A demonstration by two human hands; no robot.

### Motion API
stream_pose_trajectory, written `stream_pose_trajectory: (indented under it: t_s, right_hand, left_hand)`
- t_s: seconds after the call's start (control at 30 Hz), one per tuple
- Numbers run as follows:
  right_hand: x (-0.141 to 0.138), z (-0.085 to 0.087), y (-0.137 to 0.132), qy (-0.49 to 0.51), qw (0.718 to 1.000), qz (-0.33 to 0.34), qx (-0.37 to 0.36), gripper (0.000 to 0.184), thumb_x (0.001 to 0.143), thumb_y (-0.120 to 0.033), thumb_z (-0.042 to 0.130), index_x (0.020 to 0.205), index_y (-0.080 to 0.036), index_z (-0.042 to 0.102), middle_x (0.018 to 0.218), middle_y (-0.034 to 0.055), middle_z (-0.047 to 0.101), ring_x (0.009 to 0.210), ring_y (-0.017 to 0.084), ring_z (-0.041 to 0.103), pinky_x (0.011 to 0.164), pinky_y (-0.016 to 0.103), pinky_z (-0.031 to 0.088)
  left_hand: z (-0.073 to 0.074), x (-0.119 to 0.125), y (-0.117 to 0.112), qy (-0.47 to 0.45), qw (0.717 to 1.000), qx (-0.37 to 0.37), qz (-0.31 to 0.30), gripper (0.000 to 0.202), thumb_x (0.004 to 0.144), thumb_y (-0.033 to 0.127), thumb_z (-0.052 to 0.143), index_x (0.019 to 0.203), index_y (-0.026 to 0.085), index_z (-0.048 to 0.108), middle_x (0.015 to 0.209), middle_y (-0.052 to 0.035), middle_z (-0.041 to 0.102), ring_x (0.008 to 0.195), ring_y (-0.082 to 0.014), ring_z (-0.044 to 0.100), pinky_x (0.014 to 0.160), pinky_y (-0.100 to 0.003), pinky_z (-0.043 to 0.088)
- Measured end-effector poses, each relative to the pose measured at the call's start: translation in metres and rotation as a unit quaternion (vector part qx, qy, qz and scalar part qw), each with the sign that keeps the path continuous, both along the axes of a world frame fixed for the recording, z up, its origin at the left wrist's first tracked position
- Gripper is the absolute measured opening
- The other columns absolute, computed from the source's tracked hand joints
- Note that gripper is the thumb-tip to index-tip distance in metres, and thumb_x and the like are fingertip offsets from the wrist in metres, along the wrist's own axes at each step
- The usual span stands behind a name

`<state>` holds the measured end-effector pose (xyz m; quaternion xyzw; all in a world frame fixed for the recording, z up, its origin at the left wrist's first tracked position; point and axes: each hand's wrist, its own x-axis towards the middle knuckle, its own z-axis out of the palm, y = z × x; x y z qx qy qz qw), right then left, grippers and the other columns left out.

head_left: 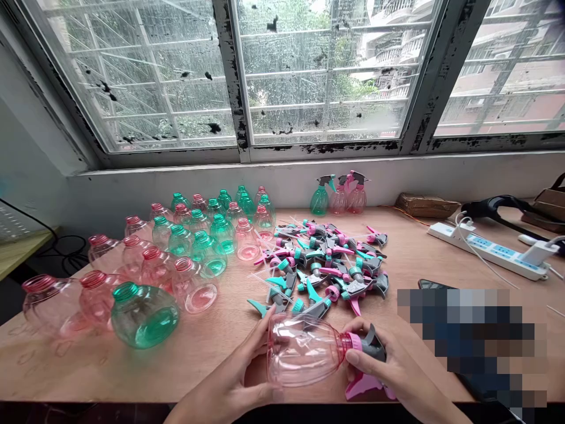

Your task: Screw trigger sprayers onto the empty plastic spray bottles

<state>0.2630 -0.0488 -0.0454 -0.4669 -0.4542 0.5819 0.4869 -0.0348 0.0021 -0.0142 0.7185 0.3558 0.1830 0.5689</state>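
Note:
A clear pink spray bottle [304,350] lies sideways between my hands near the table's front edge. My left hand [247,365] grips its base end, thumb below and fingers behind. At the neck, my right hand [375,359] is closed around the pink collar of a grey spray head [374,344] with a pink trigger [364,386]. The head sits on the bottle's mouth; I cannot tell how tightly. Just beyond the bottle is a pile of loose spray heads [326,259] in grey, pink and teal, with thin tubes.
Several open pink and green bottles [150,315] stand at the left. Three bottles with spray heads [338,197] stand by the wall. A white power strip [489,250], a brown block [426,205] and a black strap [498,206] lie at the right, beyond a blurred-out dark object [477,341].

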Motion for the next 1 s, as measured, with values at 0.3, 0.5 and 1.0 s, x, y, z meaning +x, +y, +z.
stream_pose_trajectory:
  t_s: [0.3, 0.5, 1.0]
  right_hand:
    - [-0.0006, 0.0011, -0.0001, 0.008, 1.0, 0.002, -0.002, 0.036, 0.079, -0.042, 0.081, 0.098, -0.018, 0.063, 0.062, -0.0017, 0.074, 0.06, 0.017, 0.068, 0.059, 0.026, 0.053]
    - [-0.0015, 0.0021, -0.0002, -0.001, 1.0, -0.003, 0.0, 0.035, 0.079, -0.043, 0.081, 0.097, -0.018, 0.063, 0.062, -0.0014, 0.073, 0.059, 0.018, 0.067, 0.058, 0.027, 0.051]
    - [-0.0007, 0.0009, -0.0001, 0.011, 1.0, 0.001, 0.004, 0.033, 0.08, -0.043, 0.081, 0.096, -0.018, 0.065, 0.063, -0.0009, 0.074, 0.06, 0.018, 0.068, 0.059, 0.028, 0.052]
  left_hand:
    - [0.0002, 0.0002, -0.0003, -0.011, 1.0, -0.011, -0.009, 0.103, 0.089, 0.026, 0.071, 0.156, 0.042, -0.006, 0.169, 0.0013, 0.018, 0.152, -0.0272, 0.029, 0.127, -0.044, 0.022]
    - [-0.0021, -0.0021, 0.0009, -0.003, 1.0, -0.006, -0.005, 0.093, 0.088, 0.035, 0.072, 0.158, 0.037, 0.009, 0.17, 0.0014, 0.014, 0.153, -0.0317, 0.023, 0.127, -0.047, 0.021]
    - [0.0008, 0.0005, -0.0001, -0.016, 1.0, -0.012, -0.009, 0.102, 0.088, 0.031, 0.073, 0.157, 0.039, -0.001, 0.17, 0.0004, 0.014, 0.155, -0.0271, 0.018, 0.127, -0.042, 0.022]
